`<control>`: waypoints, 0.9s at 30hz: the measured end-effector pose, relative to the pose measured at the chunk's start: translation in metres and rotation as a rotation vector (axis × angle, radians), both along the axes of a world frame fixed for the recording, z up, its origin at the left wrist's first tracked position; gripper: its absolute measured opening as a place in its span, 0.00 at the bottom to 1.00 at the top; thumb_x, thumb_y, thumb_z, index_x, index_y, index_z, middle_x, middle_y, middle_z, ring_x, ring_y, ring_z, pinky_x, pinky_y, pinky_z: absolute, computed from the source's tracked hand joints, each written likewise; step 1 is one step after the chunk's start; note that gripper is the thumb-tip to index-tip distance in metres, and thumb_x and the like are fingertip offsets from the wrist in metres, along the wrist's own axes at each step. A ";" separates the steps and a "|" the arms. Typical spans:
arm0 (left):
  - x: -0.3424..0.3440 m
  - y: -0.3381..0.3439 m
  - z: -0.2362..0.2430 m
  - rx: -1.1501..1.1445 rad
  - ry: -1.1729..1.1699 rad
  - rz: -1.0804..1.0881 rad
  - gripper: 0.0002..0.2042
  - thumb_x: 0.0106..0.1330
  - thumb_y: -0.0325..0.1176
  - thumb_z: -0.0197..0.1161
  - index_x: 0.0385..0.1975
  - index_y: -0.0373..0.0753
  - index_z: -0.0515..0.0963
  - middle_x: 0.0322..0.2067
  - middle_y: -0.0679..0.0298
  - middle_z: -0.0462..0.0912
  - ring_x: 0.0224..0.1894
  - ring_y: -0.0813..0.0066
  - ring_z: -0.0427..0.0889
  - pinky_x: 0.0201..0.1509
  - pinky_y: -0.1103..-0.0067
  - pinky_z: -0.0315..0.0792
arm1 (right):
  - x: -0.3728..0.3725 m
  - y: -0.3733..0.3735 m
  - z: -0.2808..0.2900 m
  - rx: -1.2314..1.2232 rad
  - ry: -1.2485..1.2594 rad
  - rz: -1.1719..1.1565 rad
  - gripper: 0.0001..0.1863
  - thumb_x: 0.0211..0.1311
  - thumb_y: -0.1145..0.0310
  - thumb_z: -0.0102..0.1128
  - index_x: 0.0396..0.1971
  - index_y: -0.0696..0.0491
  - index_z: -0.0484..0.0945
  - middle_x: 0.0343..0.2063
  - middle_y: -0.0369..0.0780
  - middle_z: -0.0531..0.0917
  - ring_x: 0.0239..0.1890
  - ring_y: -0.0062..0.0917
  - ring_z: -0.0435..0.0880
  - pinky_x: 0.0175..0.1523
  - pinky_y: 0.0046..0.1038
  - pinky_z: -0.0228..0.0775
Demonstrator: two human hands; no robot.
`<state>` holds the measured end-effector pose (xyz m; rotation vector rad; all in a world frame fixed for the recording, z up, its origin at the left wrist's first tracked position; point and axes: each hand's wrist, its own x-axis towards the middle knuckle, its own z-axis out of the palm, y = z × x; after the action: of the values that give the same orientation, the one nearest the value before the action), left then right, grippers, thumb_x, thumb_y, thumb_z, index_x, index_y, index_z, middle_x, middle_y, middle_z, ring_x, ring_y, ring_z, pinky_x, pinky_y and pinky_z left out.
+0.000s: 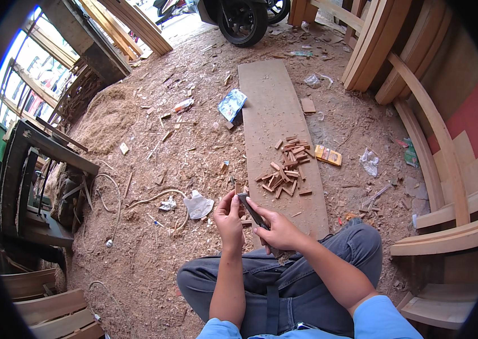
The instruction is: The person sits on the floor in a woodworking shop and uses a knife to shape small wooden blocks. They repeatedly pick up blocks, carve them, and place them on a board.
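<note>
My right hand (277, 230) is wrapped round a dark, flat, bar-shaped tool (257, 216), which slants from my lap up toward my left fingertips; its exact kind does not show. With thumb and fingers pinched, my left hand (229, 221) holds a small wooden piece (238, 187) against the tool's far end, partly hidden by the fingers. Just beyond my hands, a loose pile of small reddish-brown wooden pieces (291, 165) lies on a long board (270, 96) on the ground.
A yellow packet (328, 155) lies right of the pile, a blue-and-white packet (232, 105) by the board's left edge. A pale cable (154, 198) crosses the shavings-covered ground at left. Curved timber frames (442, 135) stand at right, a dark wooden frame (15, 175) at left, a motorbike wheel (243, 25) ahead.
</note>
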<state>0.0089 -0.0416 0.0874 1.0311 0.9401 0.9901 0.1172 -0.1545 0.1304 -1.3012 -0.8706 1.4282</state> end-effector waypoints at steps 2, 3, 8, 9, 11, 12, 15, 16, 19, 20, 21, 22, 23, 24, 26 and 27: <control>0.000 0.001 -0.001 0.015 -0.006 -0.001 0.10 0.72 0.30 0.60 0.48 0.33 0.80 0.33 0.66 0.85 0.30 0.86 0.79 0.32 0.86 0.73 | 0.000 0.000 -0.001 -0.001 0.012 0.004 0.42 0.63 0.79 0.51 0.76 0.43 0.47 0.25 0.39 0.79 0.15 0.20 0.79 0.20 0.27 0.76; 0.000 0.001 -0.001 0.022 -0.006 -0.004 0.10 0.72 0.30 0.60 0.48 0.32 0.80 0.34 0.66 0.85 0.30 0.85 0.80 0.32 0.86 0.73 | -0.001 0.000 -0.001 0.000 0.015 0.003 0.42 0.63 0.79 0.51 0.76 0.44 0.47 0.24 0.38 0.79 0.14 0.20 0.79 0.20 0.27 0.76; 0.000 0.001 -0.004 0.047 -0.001 -0.005 0.11 0.72 0.29 0.59 0.48 0.30 0.79 0.34 0.63 0.85 0.33 0.82 0.82 0.35 0.84 0.76 | 0.000 -0.001 0.004 -0.017 0.007 0.013 0.41 0.66 0.79 0.50 0.76 0.42 0.47 0.21 0.37 0.78 0.14 0.20 0.78 0.19 0.27 0.75; 0.000 0.001 -0.005 0.049 -0.007 -0.004 0.11 0.72 0.29 0.59 0.48 0.30 0.79 0.35 0.62 0.85 0.33 0.81 0.82 0.35 0.84 0.76 | 0.000 -0.001 0.005 -0.031 0.002 0.023 0.40 0.66 0.78 0.50 0.76 0.41 0.47 0.20 0.37 0.78 0.13 0.20 0.78 0.19 0.27 0.75; 0.000 0.002 -0.007 0.058 -0.017 0.001 0.11 0.72 0.28 0.59 0.48 0.29 0.79 0.35 0.62 0.85 0.33 0.81 0.82 0.36 0.84 0.76 | 0.000 -0.001 0.006 -0.043 -0.008 0.031 0.40 0.67 0.78 0.49 0.76 0.40 0.48 0.19 0.37 0.78 0.13 0.20 0.78 0.19 0.27 0.75; 0.000 0.002 -0.009 0.064 -0.019 0.005 0.10 0.72 0.28 0.59 0.47 0.29 0.79 0.35 0.62 0.85 0.33 0.81 0.82 0.36 0.84 0.76 | 0.000 -0.001 0.005 -0.042 -0.013 0.029 0.39 0.67 0.78 0.49 0.75 0.40 0.48 0.19 0.37 0.78 0.13 0.20 0.78 0.19 0.27 0.75; -0.002 0.004 -0.014 0.095 -0.016 -0.012 0.10 0.72 0.26 0.59 0.48 0.28 0.80 0.35 0.63 0.85 0.33 0.82 0.82 0.35 0.84 0.75 | -0.003 0.000 0.003 -0.040 -0.011 0.004 0.39 0.68 0.77 0.49 0.75 0.39 0.48 0.18 0.36 0.76 0.13 0.19 0.76 0.18 0.26 0.74; -0.002 0.005 -0.017 0.102 -0.024 -0.011 0.10 0.72 0.26 0.58 0.48 0.27 0.80 0.34 0.63 0.85 0.32 0.82 0.81 0.35 0.84 0.75 | -0.005 0.001 0.001 -0.060 0.002 -0.012 0.39 0.68 0.77 0.48 0.76 0.39 0.48 0.17 0.35 0.76 0.13 0.18 0.76 0.18 0.25 0.73; 0.001 0.008 -0.025 0.065 -0.024 -0.020 0.11 0.71 0.25 0.59 0.48 0.26 0.80 0.33 0.64 0.85 0.30 0.84 0.79 0.33 0.86 0.73 | -0.010 0.004 -0.004 -0.032 0.014 -0.088 0.39 0.67 0.79 0.46 0.75 0.39 0.48 0.16 0.35 0.75 0.13 0.19 0.76 0.18 0.25 0.74; 0.003 0.009 -0.028 0.073 -0.001 -0.028 0.11 0.71 0.25 0.59 0.48 0.26 0.80 0.33 0.64 0.85 0.30 0.85 0.79 0.33 0.86 0.72 | -0.011 0.005 -0.006 -0.045 -0.015 -0.111 0.39 0.67 0.79 0.47 0.75 0.39 0.49 0.16 0.35 0.75 0.13 0.19 0.76 0.18 0.26 0.74; 0.004 0.011 -0.031 0.082 0.023 -0.038 0.11 0.71 0.25 0.60 0.48 0.26 0.80 0.33 0.64 0.85 0.29 0.85 0.78 0.33 0.86 0.72 | -0.012 0.006 -0.009 -0.052 -0.005 -0.125 0.39 0.66 0.78 0.47 0.75 0.39 0.49 0.17 0.35 0.76 0.13 0.19 0.76 0.18 0.26 0.74; 0.006 0.013 -0.034 0.092 0.044 -0.050 0.12 0.71 0.25 0.60 0.49 0.26 0.80 0.32 0.64 0.85 0.28 0.86 0.78 0.32 0.86 0.72 | -0.011 0.007 -0.011 -0.074 0.013 -0.148 0.39 0.66 0.78 0.47 0.75 0.40 0.50 0.17 0.36 0.76 0.13 0.19 0.76 0.18 0.26 0.75; 0.008 0.014 -0.036 0.079 0.049 -0.043 0.11 0.71 0.26 0.60 0.48 0.26 0.80 0.32 0.64 0.85 0.28 0.86 0.77 0.32 0.86 0.72 | -0.012 0.009 -0.013 -0.050 -0.015 -0.158 0.39 0.66 0.78 0.47 0.75 0.40 0.50 0.17 0.36 0.76 0.13 0.19 0.76 0.18 0.26 0.75; 0.010 0.014 -0.039 0.064 0.054 -0.036 0.11 0.71 0.26 0.60 0.48 0.27 0.80 0.32 0.64 0.85 0.28 0.86 0.77 0.32 0.86 0.71 | -0.011 0.010 -0.015 -0.042 -0.034 -0.174 0.38 0.66 0.78 0.47 0.75 0.40 0.51 0.17 0.36 0.76 0.13 0.19 0.77 0.19 0.26 0.75; 0.013 0.016 -0.045 0.049 0.068 -0.041 0.11 0.70 0.26 0.61 0.48 0.27 0.81 0.32 0.64 0.85 0.27 0.86 0.77 0.32 0.87 0.71 | -0.011 0.013 -0.020 -0.023 -0.066 -0.219 0.38 0.65 0.78 0.47 0.75 0.40 0.52 0.17 0.36 0.77 0.13 0.19 0.77 0.19 0.27 0.75; 0.014 0.017 -0.048 0.049 0.077 -0.049 0.12 0.70 0.27 0.61 0.48 0.27 0.81 0.32 0.64 0.85 0.27 0.86 0.77 0.31 0.86 0.71 | -0.012 0.015 -0.023 -0.011 -0.082 -0.243 0.38 0.65 0.77 0.47 0.74 0.41 0.53 0.17 0.36 0.77 0.13 0.19 0.77 0.19 0.27 0.76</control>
<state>0.0224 -0.0241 0.0399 1.1346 0.9534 0.9422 0.1055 -0.1398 0.1073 -1.4300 -0.7306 1.1975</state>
